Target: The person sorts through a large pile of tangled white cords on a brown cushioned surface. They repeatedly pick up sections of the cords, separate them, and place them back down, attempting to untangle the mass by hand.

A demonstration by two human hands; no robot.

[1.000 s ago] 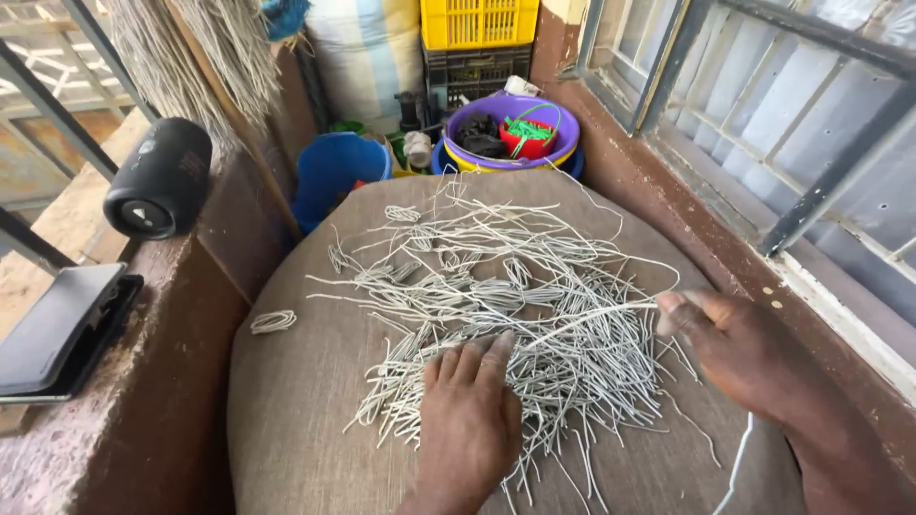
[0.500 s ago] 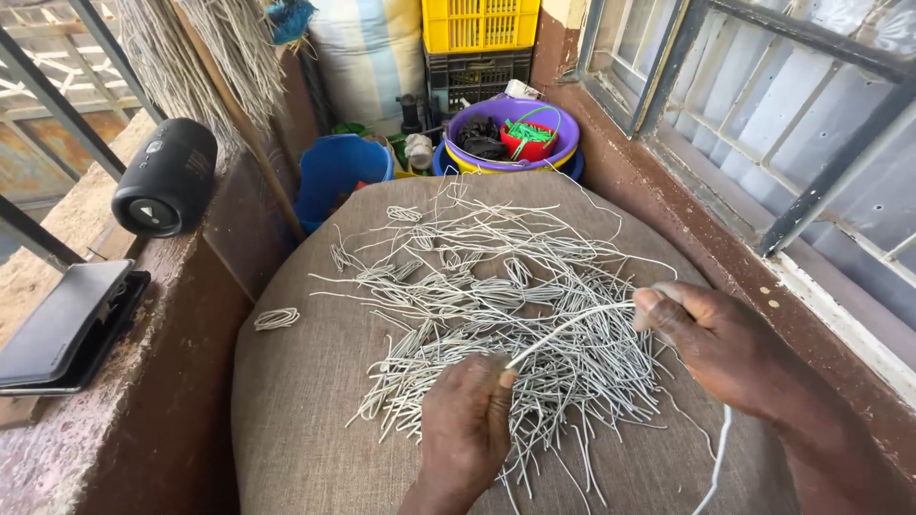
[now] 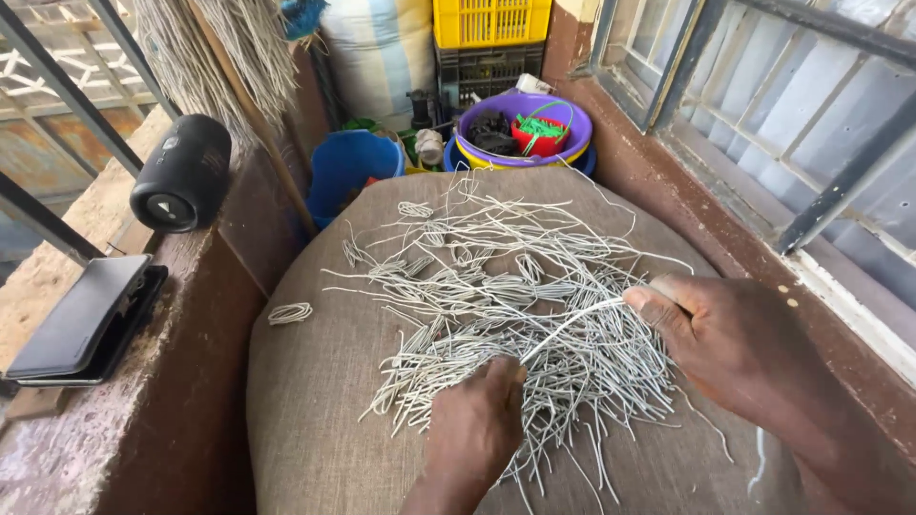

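A loose pile of pale grey cord pieces (image 3: 515,286) is spread over a round brown burlap sack (image 3: 315,401). My left hand (image 3: 474,424) is at the near edge of the pile, pinching one end of a single cord piece (image 3: 571,324). My right hand (image 3: 727,339) pinches the other end between thumb and fingers, so the piece stretches taut between both hands just above the pile. A small coiled loop of cord (image 3: 289,313) lies apart on the sack's left side.
On the left ledge sit a black cylindrical speaker (image 3: 181,174) and a black wallet-like case (image 3: 81,319). Behind the sack stand a blue bucket (image 3: 355,164), a purple basin (image 3: 525,129) holding a red bowl, and a yellow crate (image 3: 490,19). A barred window (image 3: 792,105) runs along the right.
My left hand went from lying flat on the pile to pinching one cord piece. My right hand took its other end and the piece now stretches between them.
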